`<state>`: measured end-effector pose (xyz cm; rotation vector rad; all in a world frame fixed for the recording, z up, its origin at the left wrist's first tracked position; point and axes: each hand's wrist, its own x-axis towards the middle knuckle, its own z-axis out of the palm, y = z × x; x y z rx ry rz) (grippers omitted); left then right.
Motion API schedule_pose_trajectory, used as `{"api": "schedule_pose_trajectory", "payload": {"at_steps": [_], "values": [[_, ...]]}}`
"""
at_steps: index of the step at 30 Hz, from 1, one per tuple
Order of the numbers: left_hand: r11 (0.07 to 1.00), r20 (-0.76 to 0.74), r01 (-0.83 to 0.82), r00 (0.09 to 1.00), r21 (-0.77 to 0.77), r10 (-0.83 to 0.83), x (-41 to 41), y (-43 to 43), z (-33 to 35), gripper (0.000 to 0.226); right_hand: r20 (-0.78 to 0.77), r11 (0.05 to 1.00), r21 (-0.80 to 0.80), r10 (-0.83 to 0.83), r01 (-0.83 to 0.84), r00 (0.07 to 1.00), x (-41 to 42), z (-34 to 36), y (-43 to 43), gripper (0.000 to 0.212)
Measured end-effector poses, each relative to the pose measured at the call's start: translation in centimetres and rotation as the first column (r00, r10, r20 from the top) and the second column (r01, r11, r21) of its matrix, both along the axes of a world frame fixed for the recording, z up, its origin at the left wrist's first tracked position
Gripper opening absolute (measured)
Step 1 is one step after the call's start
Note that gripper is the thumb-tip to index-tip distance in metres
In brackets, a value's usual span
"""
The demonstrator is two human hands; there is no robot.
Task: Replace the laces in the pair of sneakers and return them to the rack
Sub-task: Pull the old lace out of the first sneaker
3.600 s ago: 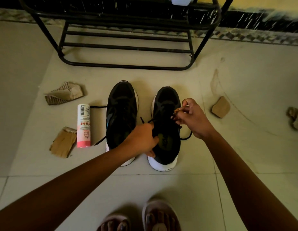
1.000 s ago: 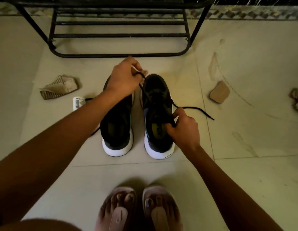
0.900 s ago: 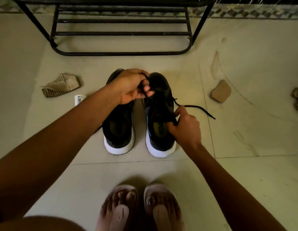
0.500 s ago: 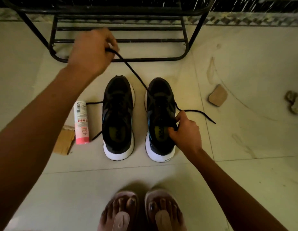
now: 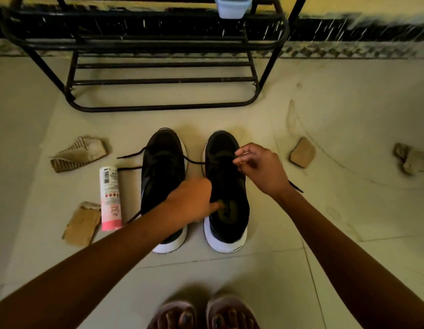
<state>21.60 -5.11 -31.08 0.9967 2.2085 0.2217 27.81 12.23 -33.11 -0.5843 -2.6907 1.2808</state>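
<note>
Head view: left sneaker (image 5: 162, 162) and right sneaker (image 5: 232, 186) stand side by side on floor tiles, in front of black rack (image 5: 158, 106), not touching it. Left hand (image 5: 192, 203) grips right sneaker at its collar, thumb inside the opening, other fingers hidden. Right hand (image 5: 263, 168) over the eyelets, thumb and forefinger pinched on black lace (image 5: 194, 161); lace trails leftward across left sneaker. Spray can (image 5: 110, 198) lies beside left sneaker, between cardboard scraps.

Pale tiled floor (image 5: 348, 119); wall (image 5: 372, 3) seemingly yellow.
</note>
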Motion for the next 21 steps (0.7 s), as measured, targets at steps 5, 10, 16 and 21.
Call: {"api": "schedule_pose_trajectory", "payload": {"at_steps": [5,10,16,21], "values": [[0.977,0.216,-0.199,0.960,0.077,0.179,0.6,-0.1,-0.3,0.035,0.054,0.996,0.079,0.043,-0.048,0.998,0.0,0.1,-0.2,0.016],[0.962,0.275,-0.253,0.936,0.098,0.218,0.7,-0.1,-0.4,0.031,0.117,0.997,-0.072,-0.001,0.009,0.993,0.4,0.3,-0.3,0.014],[0.971,0.253,-0.239,0.941,0.028,0.224,0.5,0.1,-0.8,0.032,0.080,0.999,-0.034,-0.013,0.015,0.997,0.0,0.1,-0.5,0.018],[0.959,0.284,-0.283,0.920,0.005,0.270,0.8,0.1,-1.0,0.027,0.058,0.997,0.081,-0.005,0.000,0.998,-0.1,0.0,-1.8,0.023]]}}
